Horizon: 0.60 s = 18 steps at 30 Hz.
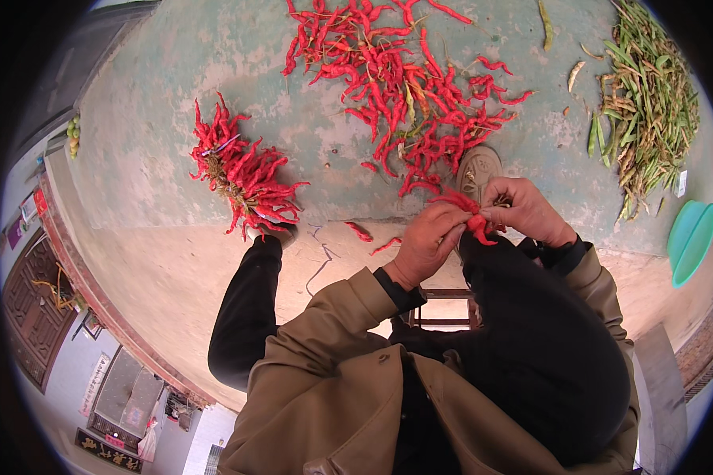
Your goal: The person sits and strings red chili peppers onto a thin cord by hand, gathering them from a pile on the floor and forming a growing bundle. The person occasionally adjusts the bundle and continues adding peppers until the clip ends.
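Note:
A small bunch of red chili peppers (478,225) is held between my two hands, just above my right knee. My left hand (429,240) closes round the bunch from the left, fingers over the peppers. From the right, my right hand (526,210) pinches at the stem end with thumb and forefinger; what lies in that pinch is partly hidden. Beyond my hands, a heap of loose red chilies (388,79) spreads over the floor, its near edge by my right shoe (478,170). A tied string of chilies (249,170) lies by my left foot.
Two stray chilies (358,231) lie on the floor between my feet, close to a thin purple cord (325,255). At the right are a pile of green and brown bean pods (650,111) and a turquoise basin (692,243). Beneath me is part of a stool (445,307).

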Motion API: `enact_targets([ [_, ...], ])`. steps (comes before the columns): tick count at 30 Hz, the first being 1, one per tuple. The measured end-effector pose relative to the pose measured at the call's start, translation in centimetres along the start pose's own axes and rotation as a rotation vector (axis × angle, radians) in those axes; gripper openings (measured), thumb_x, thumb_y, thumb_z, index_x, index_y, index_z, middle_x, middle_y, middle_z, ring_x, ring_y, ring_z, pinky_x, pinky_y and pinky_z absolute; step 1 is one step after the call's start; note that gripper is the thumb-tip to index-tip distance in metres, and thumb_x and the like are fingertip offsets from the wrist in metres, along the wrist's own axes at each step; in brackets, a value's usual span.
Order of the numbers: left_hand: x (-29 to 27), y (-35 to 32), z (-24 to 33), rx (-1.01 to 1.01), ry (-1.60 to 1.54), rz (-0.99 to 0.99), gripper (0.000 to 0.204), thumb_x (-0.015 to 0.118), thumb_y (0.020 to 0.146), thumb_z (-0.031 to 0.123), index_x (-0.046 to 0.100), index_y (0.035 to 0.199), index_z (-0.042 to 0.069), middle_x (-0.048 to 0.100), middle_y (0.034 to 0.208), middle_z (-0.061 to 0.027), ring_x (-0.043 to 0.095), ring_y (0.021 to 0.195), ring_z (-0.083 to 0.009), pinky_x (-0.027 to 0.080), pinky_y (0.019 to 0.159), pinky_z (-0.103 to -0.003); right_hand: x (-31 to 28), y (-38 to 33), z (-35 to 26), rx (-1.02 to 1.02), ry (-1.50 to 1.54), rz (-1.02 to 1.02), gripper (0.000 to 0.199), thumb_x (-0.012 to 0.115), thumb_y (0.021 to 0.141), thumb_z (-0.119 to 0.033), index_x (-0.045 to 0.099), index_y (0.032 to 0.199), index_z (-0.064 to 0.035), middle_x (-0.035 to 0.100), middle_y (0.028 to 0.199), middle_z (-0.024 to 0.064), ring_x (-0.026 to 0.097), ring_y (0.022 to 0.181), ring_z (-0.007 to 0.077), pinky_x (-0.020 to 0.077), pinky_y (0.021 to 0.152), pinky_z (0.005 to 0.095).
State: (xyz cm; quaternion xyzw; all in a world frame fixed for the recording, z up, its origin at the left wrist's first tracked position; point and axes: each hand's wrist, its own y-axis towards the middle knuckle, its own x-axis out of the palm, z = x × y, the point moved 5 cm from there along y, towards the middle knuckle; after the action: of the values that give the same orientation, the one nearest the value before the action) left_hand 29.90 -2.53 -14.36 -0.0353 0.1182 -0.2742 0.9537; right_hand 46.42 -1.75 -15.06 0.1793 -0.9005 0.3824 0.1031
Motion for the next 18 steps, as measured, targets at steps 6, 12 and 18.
enact_targets([
  [6, -3.7, -0.1, -8.0, -0.201, 0.617, -0.048, 0.012, 0.057, 0.08, 0.011, 0.059, 0.091, 0.006, 0.058, 0.087, -0.0102, 0.057, 0.08, -0.0316, 0.047, 0.065, -0.039, -3.2, -1.2, -1.5, -0.074, -0.023, 0.184, 0.007, 0.061, 0.081, -0.002, 0.054, 0.08, -0.004, 0.053, 0.067, -0.0026, 0.045, 0.056, 0.0017, 0.0351, 0.046, 0.0174],
  [12, -1.2, 1.1, -10.6, -0.05, 0.876, -0.173, 0.009, 0.057, 0.076, 0.011, 0.055, 0.084, 0.009, 0.052, 0.08, -0.0082, 0.056, 0.075, -0.0291, 0.047, 0.062, -0.04, -4.0, -0.6, -2.5, -0.156, -0.032, 0.217, 0.006, 0.06, 0.081, -0.001, 0.055, 0.082, -0.0029, 0.054, 0.072, -0.0027, 0.048, 0.065, 0.0023, 0.0391, 0.056, 0.0177],
  [18, 1.0, 1.7, -10.1, 0.15, 0.879, -0.348, 0.011, 0.058, 0.074, 0.011, 0.054, 0.085, 0.007, 0.053, 0.087, -0.0087, 0.056, 0.082, -0.0282, 0.048, 0.063, -0.037, -4.6, -1.2, -2.2, -0.135, 0.044, 0.241, 0.005, 0.059, 0.08, -0.001, 0.054, 0.082, -0.0035, 0.056, 0.077, -0.0021, 0.051, 0.071, 0.0041, 0.0407, 0.064, 0.0192],
])
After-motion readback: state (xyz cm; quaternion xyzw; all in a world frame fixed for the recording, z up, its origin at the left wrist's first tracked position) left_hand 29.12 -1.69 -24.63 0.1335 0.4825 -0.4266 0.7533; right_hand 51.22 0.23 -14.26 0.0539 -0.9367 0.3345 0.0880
